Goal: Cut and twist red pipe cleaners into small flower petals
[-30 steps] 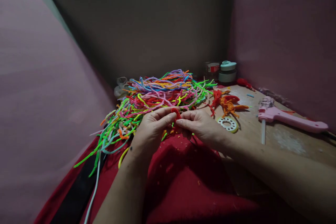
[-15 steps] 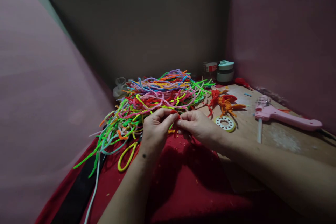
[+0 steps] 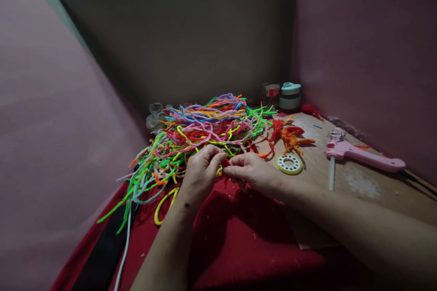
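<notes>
My left hand [image 3: 204, 168] and my right hand [image 3: 251, 170] meet at the near edge of a heap of fuzzy pipe cleaners [image 3: 208, 122] in many colours. Between their fingertips is a small red pipe cleaner [image 3: 226, 163], pinched from both sides; most of it is hidden by the fingers. Beyond my right hand, a tangle of red and orange pipe cleaners [image 3: 288, 135] lies on the board. A yellow-rimmed white ring with holes [image 3: 289, 163], like a tape spool, sits just right of that hand.
A pink hot glue gun [image 3: 365, 154] with a clear glue stick rests on the brown board [image 3: 351, 182] at right. Behind stand a mint-lidded jar [image 3: 290, 95] and a clear container with a red label [image 3: 272, 91]. A yellow loop [image 3: 160, 211] and white cord [image 3: 124, 250] lie at left on red cloth [image 3: 239, 254].
Both hands have shifted slightly down and left, still pinching the red piece. A red and orange strand now shows beyond my right hand. The view has moved slightly.
</notes>
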### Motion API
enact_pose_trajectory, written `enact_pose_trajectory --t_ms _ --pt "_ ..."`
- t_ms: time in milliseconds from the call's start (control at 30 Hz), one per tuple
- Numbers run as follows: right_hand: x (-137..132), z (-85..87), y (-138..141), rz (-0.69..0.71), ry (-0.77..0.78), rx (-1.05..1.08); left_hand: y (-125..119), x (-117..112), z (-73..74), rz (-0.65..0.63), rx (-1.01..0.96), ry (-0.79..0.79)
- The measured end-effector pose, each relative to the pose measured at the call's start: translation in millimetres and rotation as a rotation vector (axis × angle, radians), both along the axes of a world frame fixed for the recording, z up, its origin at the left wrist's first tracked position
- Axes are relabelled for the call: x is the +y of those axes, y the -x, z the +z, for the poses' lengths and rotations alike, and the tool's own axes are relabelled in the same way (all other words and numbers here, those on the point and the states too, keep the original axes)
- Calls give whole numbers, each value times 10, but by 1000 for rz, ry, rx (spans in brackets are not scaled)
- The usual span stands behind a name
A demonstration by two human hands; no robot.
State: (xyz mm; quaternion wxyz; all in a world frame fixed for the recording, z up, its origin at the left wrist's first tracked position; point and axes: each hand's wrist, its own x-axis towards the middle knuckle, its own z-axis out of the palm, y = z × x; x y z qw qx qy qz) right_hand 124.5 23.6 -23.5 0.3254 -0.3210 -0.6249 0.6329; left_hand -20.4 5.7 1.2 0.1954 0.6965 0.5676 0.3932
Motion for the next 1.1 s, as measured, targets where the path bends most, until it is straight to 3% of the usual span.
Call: enact_pose_trajectory --t_ms 133,300,367,533,700,867,1000,1100 --pt "17 -20 -1 -46 20 20 -17 -8 28 32 -79 32" --pt "9 -19 -14 -66 61 51 -33 -34 63 -58 -332 278" --pt "14 -36 -13 -68 51 48 -46 -40 35 -40 -270 220" --pt "5 -48 -9 -71 63 79 -94 -46 -36 92 10 -151" --pt "-42 14 -12 -53 78 62 -84 -32 -21 52 -319 161" --pt "-20 -2 -2 -49 129 129 -89 -34 -6 86 -349 114" --pt "-4 -35 15 -61 226 188 -31 -11 20 16 -586 269" --pt "9 -57 16 -30 254 247 5 4 30 -31 -591 369"
